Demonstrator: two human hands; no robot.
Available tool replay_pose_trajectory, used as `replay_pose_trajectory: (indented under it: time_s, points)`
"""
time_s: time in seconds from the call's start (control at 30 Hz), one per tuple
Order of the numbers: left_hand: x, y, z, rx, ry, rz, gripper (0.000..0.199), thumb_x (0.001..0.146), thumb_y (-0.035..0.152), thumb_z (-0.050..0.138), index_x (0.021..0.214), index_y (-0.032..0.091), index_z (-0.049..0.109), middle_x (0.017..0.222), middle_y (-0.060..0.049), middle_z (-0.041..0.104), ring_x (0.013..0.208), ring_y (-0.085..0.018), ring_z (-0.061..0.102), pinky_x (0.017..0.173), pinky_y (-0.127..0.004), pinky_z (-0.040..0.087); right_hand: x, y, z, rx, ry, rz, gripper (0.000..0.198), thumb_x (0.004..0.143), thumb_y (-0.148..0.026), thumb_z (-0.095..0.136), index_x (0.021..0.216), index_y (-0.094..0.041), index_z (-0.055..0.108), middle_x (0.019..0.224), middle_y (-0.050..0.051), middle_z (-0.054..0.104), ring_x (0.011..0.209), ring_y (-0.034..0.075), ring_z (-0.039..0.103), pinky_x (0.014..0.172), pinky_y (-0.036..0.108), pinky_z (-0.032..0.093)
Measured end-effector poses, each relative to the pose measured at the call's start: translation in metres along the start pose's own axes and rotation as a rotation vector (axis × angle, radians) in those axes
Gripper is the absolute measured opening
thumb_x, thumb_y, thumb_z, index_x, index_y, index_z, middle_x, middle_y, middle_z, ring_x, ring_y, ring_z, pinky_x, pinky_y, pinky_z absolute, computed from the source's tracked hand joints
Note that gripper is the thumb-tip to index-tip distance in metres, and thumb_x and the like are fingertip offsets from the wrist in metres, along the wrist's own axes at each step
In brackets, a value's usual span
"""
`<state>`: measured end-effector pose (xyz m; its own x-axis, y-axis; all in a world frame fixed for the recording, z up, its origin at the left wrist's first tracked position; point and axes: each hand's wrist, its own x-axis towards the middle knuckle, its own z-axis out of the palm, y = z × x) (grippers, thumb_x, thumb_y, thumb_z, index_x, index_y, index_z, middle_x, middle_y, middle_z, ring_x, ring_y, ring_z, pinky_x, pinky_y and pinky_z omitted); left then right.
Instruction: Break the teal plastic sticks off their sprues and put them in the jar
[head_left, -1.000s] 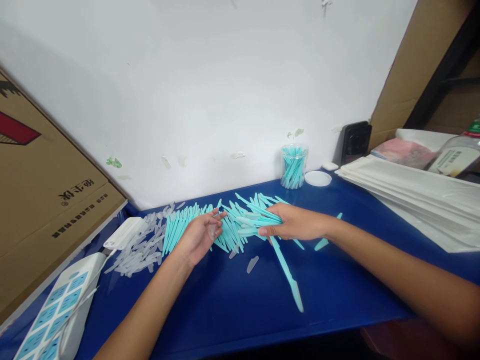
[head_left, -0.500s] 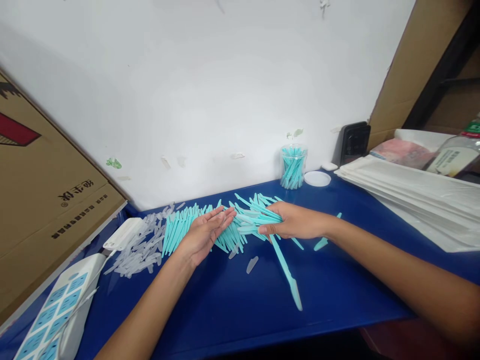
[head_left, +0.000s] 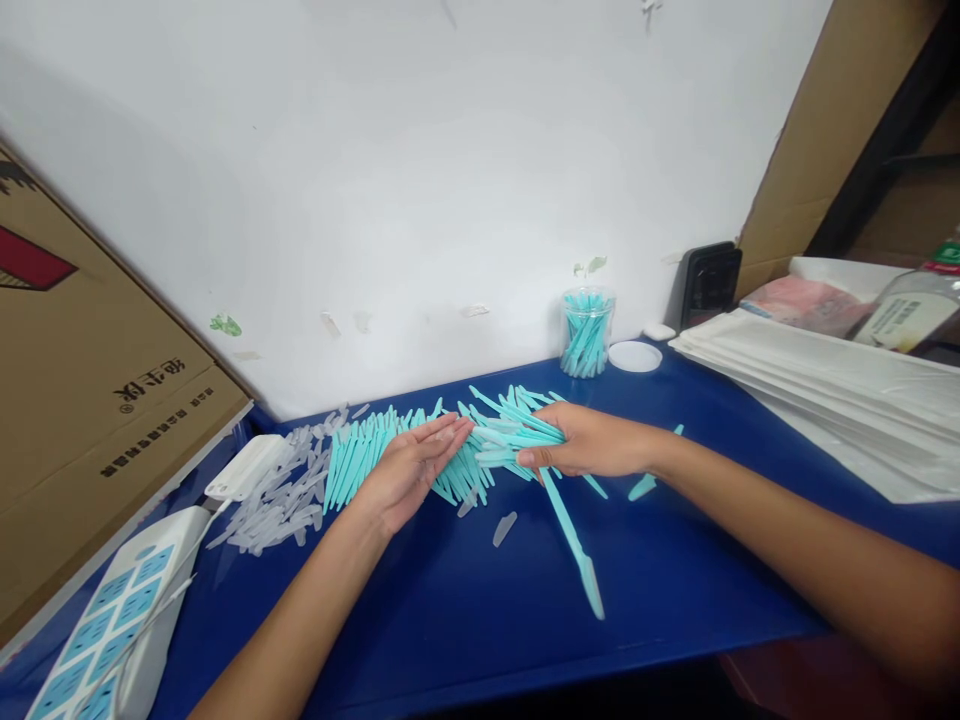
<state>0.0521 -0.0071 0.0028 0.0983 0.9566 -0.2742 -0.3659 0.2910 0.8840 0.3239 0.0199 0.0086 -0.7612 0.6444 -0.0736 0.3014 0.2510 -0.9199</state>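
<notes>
A bundle of turquoise eyebrow razors (head_left: 517, 437) is held in my right hand (head_left: 592, 440), blades pointing left. One razor (head_left: 574, 545) slants from under that hand toward the table's front edge. My left hand (head_left: 416, 465) is open, fingers stretched out and palm turned toward the bundle, with nothing in it. Beneath and behind it, more razors (head_left: 360, 455) lie in a row, partly hidden by the hand. Loose translucent blade caps (head_left: 281, 495) form a pile at the left. A single cap (head_left: 505, 528) lies in front of the razors.
A clear jar (head_left: 587, 335) full of razors stands by the wall, its white lid (head_left: 635, 357) beside it. White plastic bags (head_left: 817, 380) are stacked at right. A power strip (head_left: 112, 620) and white device (head_left: 247, 467) sit at left, next to a cardboard box (head_left: 97, 380).
My left hand's fingers have drawn slightly closer together. My right hand keeps its place with the razors in it.
</notes>
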Motion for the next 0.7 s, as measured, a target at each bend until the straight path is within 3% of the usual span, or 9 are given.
replay_pose_trajectory:
  time_s: [0.17, 0.27, 0.33, 0.4, 0.5, 0.7]
  points:
    - [-0.0010, -0.0002, 0.0014, 0.076, -0.013, 0.004, 0.030, 0.087, 0.003, 0.074, 0.117, 0.010, 0.074, 0.132, -0.017, 0.072, 0.119, -0.021, 0.070, 0.098, -0.022, 0.060, 0.0006, 0.0019, 0.0003, 0.023, 0.002, -0.011, 0.045, 0.090, -0.061, 0.070, 0.088, -0.017, 0.063, 0.069, -0.003, 0.053, 0.056, 0.010, 0.045, 0.050, 0.023, 0.037]
    - [-0.0041, 0.0014, 0.0041, 0.188, -0.011, 0.020, 0.027, 0.089, 0.017, 0.079, 0.115, 0.011, 0.076, 0.123, -0.016, 0.074, 0.097, -0.017, 0.073, 0.073, -0.019, 0.062, 0.0007, 0.0018, -0.0002, 0.016, 0.001, -0.014, 0.045, 0.089, -0.061, 0.071, 0.087, -0.016, 0.064, 0.069, -0.003, 0.053, 0.056, 0.010, 0.046, 0.051, 0.023, 0.037]
    - [-0.0057, 0.0014, 0.0047, 0.247, -0.016, 0.042, 0.027, 0.089, 0.024, 0.080, 0.112, 0.012, 0.075, 0.107, -0.013, 0.075, 0.068, -0.009, 0.065, 0.047, -0.014, 0.049, 0.0006, 0.0012, -0.0007, 0.003, 0.001, -0.008, 0.046, 0.088, -0.061, 0.072, 0.087, -0.016, 0.064, 0.070, -0.003, 0.054, 0.057, 0.010, 0.046, 0.051, 0.023, 0.036]
    - [-0.0058, 0.0005, 0.0040, 0.267, -0.025, 0.076, 0.026, 0.090, 0.029, 0.078, 0.109, 0.012, 0.072, 0.087, -0.006, 0.069, 0.049, -0.003, 0.044, 0.035, -0.013, 0.030, 0.0003, 0.0007, -0.0010, 0.000, -0.002, 0.003, 0.046, 0.087, -0.062, 0.072, 0.088, -0.016, 0.064, 0.071, -0.002, 0.055, 0.057, 0.010, 0.046, 0.051, 0.023, 0.036]
    - [-0.0038, -0.0009, 0.0014, 0.243, -0.014, 0.108, 0.026, 0.091, 0.033, 0.075, 0.105, 0.012, 0.069, 0.072, 0.003, 0.053, 0.044, -0.002, 0.026, 0.036, -0.013, 0.021, -0.0001, 0.0010, -0.0011, 0.008, -0.008, 0.015, 0.046, 0.087, -0.062, 0.073, 0.089, -0.017, 0.064, 0.073, -0.002, 0.056, 0.057, 0.010, 0.046, 0.050, 0.023, 0.036]
    - [-0.0045, 0.0018, 0.0024, 0.140, 0.039, 0.082, 0.033, 0.084, 0.017, 0.072, 0.116, 0.008, 0.073, 0.081, 0.000, 0.053, 0.053, -0.004, 0.035, 0.041, -0.018, 0.029, 0.0003, 0.0039, -0.0006, 0.020, -0.020, 0.014, 0.047, 0.088, -0.063, 0.072, 0.090, -0.017, 0.063, 0.073, -0.002, 0.055, 0.057, 0.010, 0.045, 0.050, 0.022, 0.036]
